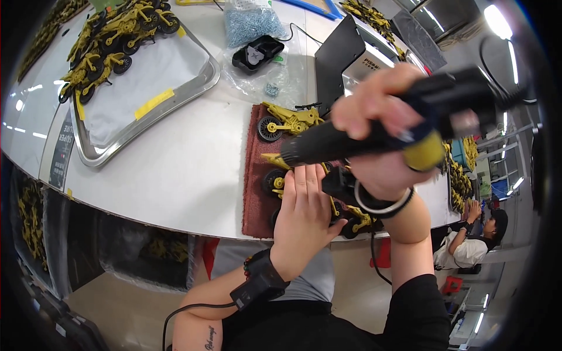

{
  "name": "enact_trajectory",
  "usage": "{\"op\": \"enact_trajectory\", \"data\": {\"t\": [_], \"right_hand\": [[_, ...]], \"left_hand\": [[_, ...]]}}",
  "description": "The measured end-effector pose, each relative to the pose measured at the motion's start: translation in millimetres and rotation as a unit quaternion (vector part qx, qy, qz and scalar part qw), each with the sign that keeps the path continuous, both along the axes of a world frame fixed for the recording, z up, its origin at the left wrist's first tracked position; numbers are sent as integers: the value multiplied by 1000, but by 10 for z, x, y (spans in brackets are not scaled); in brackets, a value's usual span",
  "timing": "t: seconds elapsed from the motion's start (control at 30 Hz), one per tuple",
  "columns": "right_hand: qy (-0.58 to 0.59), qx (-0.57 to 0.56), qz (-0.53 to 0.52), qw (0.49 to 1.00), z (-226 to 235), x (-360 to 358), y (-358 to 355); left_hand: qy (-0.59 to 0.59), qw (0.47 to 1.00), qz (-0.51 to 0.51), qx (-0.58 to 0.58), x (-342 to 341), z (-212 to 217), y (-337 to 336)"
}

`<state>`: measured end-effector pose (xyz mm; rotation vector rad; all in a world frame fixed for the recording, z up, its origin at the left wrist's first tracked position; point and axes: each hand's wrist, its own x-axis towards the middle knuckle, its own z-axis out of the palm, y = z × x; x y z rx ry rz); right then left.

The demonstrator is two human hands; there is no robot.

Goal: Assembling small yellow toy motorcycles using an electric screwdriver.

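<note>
My right hand [381, 105], blurred, is wrapped round a black electric screwdriver [336, 143], which lies tilted across the view above my left hand. Its ridged front end points left. Flat with outstretched fingers, my left hand [302, 219] rests over a yellow toy motorcycle with black wheels [275, 181] and hides much of it. Beyond that, another yellow toy motorcycle [293, 120] lies on its side. Both are on a dark red cloth mat [253, 199] at the table's near edge. More yellow and black parts [360, 219] show right of my left hand.
A metal tray [215, 73] with several yellow toy motorcycles [111, 47] stands at the left. Further back are a bag of small screws [252, 26], a black dish [257, 55] and a black-and-white box [342, 64]. A person [471, 243] sits at the far right.
</note>
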<state>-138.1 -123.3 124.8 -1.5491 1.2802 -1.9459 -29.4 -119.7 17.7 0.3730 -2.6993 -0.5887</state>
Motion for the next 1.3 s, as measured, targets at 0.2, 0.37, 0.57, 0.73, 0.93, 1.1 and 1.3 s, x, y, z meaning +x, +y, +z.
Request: {"op": "enact_trajectory", "data": {"t": [0.2,0.37,0.57,0.73,0.93,1.1,1.3], "right_hand": [[-22,-107,-73,991,766,-487,716],[-69,-110,-84,988,592,-1132,695],[-102,-119,-147,977,404,-1267,575],[-85,-67,-76,991,454,-1071,575],[-99,-67,-90,989,335,-459,253],[-125,-37,-105,986,135,-332,7],[-118,-64,9,991,-99,-533,-67]], "left_hand": [[2,1000,14,-14,-17,141,26],[41,999,5,17,3,79,2],[49,998,-28,41,62,281,-82],[84,993,-73,-27,-57,624,-679],[33,988,-134,-71,-436,338,-1395],[79,990,-116,-22,-461,250,-1391],[106,987,-118,1,-463,204,-1391]]}}
